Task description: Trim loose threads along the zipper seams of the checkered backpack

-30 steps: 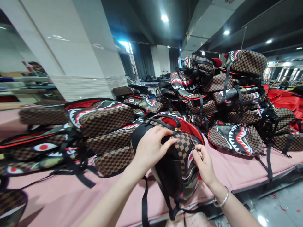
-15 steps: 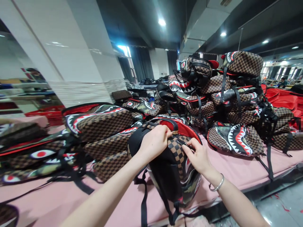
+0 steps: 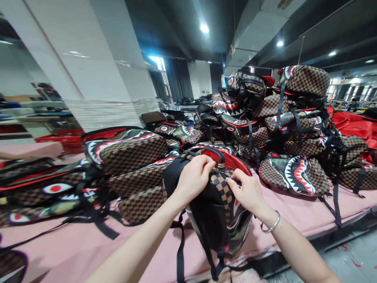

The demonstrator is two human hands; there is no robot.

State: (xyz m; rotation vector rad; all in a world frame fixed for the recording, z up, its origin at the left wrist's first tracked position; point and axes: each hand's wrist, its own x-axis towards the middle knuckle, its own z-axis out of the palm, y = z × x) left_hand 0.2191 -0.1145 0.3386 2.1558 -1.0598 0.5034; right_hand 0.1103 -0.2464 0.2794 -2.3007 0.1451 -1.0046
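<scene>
A backpack [image 3: 225, 196] with brown checks, a black panel and camouflage trim stands upright before me, its top open on a red lining. My left hand [image 3: 196, 173] is closed in a pinch at the top edge, beside the black handle [image 3: 221, 157] with its gold-coloured fitting. What lies between those fingertips is too small to make out. Across from it, my right hand [image 3: 246, 190], with a silver bangle on the wrist, is closed around a slim dark tool, mostly hidden by the fingers. Its tip points toward the checked top near the handle fitting.
Several similar backpacks lie stacked on the left [image 3: 132, 153], and a taller pile [image 3: 253, 104] rises behind on the right. One shark-mouth backpack [image 3: 294, 175] lies close on the right. Pink cloth [image 3: 282, 220] covers the table, and loose black straps [image 3: 180, 251] hang in front.
My view has shifted slightly, so everything sits a little further right. The dark tool in my right hand shows less than before. Both hands stay at the backpack's top.
</scene>
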